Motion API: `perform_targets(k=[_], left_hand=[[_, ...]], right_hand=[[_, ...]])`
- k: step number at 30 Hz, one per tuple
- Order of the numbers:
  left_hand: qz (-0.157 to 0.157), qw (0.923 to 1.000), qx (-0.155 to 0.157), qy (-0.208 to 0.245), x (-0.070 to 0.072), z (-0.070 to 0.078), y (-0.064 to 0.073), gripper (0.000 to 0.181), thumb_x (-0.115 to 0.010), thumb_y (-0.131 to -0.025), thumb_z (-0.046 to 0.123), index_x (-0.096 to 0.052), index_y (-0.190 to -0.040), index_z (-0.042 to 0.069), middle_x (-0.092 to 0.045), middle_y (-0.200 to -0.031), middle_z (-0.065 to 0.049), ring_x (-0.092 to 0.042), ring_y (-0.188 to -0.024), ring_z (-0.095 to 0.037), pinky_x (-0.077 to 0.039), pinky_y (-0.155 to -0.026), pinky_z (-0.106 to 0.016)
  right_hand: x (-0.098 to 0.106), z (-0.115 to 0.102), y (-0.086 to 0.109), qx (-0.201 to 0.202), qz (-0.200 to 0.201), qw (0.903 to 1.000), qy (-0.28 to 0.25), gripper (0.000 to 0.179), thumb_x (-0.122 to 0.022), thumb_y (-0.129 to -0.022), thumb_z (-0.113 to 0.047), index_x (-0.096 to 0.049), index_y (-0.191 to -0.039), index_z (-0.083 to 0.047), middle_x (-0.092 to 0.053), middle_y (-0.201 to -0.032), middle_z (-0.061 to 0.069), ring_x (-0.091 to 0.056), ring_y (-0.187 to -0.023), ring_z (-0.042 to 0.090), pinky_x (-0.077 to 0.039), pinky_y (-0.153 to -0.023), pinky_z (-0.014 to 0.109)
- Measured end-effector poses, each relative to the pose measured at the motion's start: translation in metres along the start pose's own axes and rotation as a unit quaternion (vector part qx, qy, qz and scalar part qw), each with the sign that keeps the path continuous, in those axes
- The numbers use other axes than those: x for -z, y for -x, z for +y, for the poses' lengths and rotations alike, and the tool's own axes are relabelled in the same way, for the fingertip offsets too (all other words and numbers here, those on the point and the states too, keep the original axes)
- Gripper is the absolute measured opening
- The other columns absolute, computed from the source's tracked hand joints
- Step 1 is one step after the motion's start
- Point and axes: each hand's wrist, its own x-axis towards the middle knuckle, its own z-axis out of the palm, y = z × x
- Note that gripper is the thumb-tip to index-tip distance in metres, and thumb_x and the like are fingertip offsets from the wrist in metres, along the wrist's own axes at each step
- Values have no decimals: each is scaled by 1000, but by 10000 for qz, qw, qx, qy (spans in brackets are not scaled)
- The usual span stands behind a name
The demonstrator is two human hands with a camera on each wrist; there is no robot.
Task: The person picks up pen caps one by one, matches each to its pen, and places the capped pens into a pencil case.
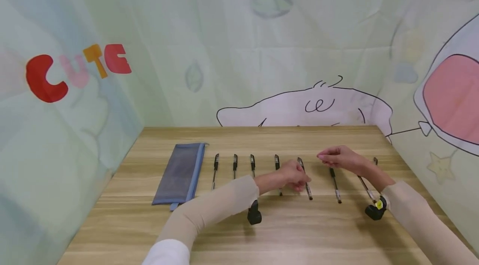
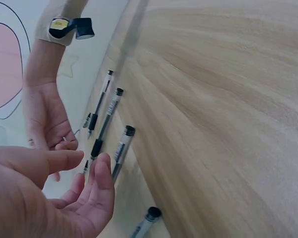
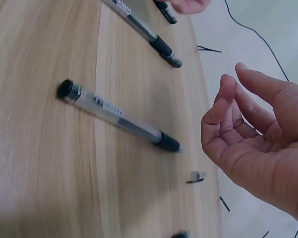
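Observation:
My left hand (image 1: 293,175) hovers at a capped gel pen (image 1: 309,193), overlapping its middle in the head view. Its thumb and fingers are apart, with nothing between them in the left wrist view. The right hand (image 1: 342,159) is raised over the far end of an uncapped gel pen (image 3: 124,121), fingers loosely bent and holding nothing. A small clear cap (image 3: 197,176) lies just beyond that pen's tip. Further right is another uncapped pen (image 1: 366,189), partly hidden by the right forearm, with a cap (image 1: 375,160) past its far end.
Several more black-capped pens (image 1: 216,163) lie in a row left of my hands, some partly covered by the left sleeve. A blue-grey mesh zip pouch (image 1: 179,173) lies flat at the left of the wooden table (image 1: 123,215). A printed cloth (image 1: 239,69) hangs behind the table.

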Motion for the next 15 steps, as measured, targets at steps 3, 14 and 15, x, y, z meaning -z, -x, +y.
perform_targets(k=[3,14,15], left_hand=[[-137,9999,-53,-83,0,3,2,20,-74,-93,6,-59,-80,7,-69,-72,-14,-57,-53,-12,-59,-60,-29],[-252,9992,-101,-300,-7,8,7,17,-73,-94,11,-68,-79,3,-75,-79,-19,-58,-52,-12,-63,-70,-37],[-267,9992,-112,-272,-8,8,7,17,-73,-94,11,-68,-79,3,-74,-76,-16,-58,-53,-13,-63,-70,-37]], right_hand=[[4,5,4,-1,40,10000,-61,49,-59,-105,-19,-51,-136,18,-69,-100,-2,-62,-88,3,-58,-86,24],[17,13,13,-38,173,9998,62,53,-55,-107,-26,-50,-137,18,-67,-101,0,-63,-90,5,-58,-88,27],[19,13,14,-32,205,9998,74,53,-55,-107,-26,-49,-137,18,-67,-101,0,-63,-90,5,-59,-88,26]])
